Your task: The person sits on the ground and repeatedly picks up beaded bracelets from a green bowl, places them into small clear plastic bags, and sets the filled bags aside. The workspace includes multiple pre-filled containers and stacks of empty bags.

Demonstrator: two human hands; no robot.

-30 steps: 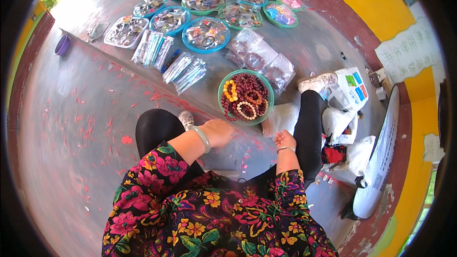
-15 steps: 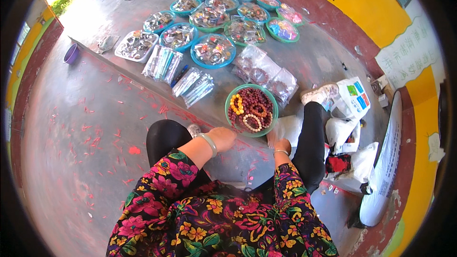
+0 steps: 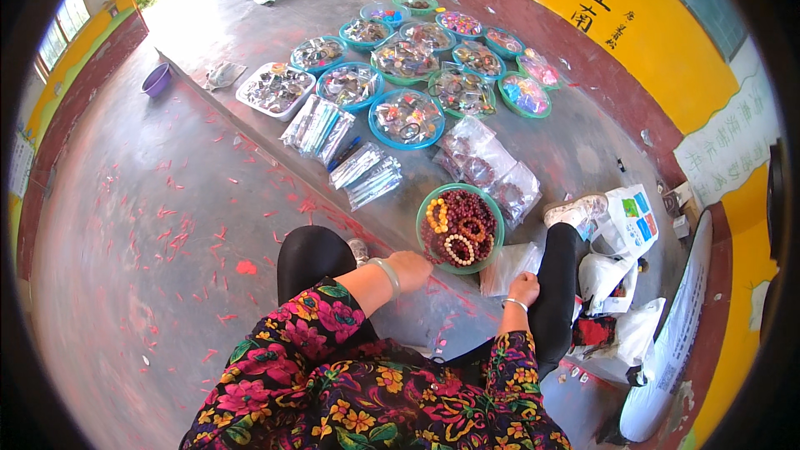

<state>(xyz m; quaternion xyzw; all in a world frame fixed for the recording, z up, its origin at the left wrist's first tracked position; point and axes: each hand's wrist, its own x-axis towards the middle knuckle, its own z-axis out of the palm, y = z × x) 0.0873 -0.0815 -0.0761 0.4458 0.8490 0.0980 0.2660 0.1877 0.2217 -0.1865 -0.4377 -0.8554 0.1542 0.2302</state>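
A green plastic basin (image 3: 422, 237) full of dark red bead bracelets (image 3: 479, 204) sits on the floor between my feet. Yellow beads (image 3: 437, 215), a cream bead bracelet (image 3: 459, 249) and an orange-brown one (image 3: 472, 228) lie on top. My left hand (image 3: 410, 271), a pale bangle on its wrist, is beside the basin's near left rim; its fingers are hidden below the back of the hand. Close to my right knee, my right hand (image 3: 524, 287) is closed with fingers curled. Whatever it holds, if anything, cannot be made out. A clear plastic bag (image 3: 507, 268) lies just beyond it.
Several basins (image 3: 406, 118) of small packaged goods cover the floor ahead. Nearer are bundles of wrapped pens (image 3: 367, 175) and bagged bracelets (image 3: 487, 162). White bags (image 3: 629, 312) stand at right beside a long silver-grey object (image 3: 673, 342). A purple bowl (image 3: 156, 81) sits far left.
My right hand has moved away from the basin's near right side, toward my right knee, its fingers now curled. My left hand stays near the rim. The whole view has shifted slightly.
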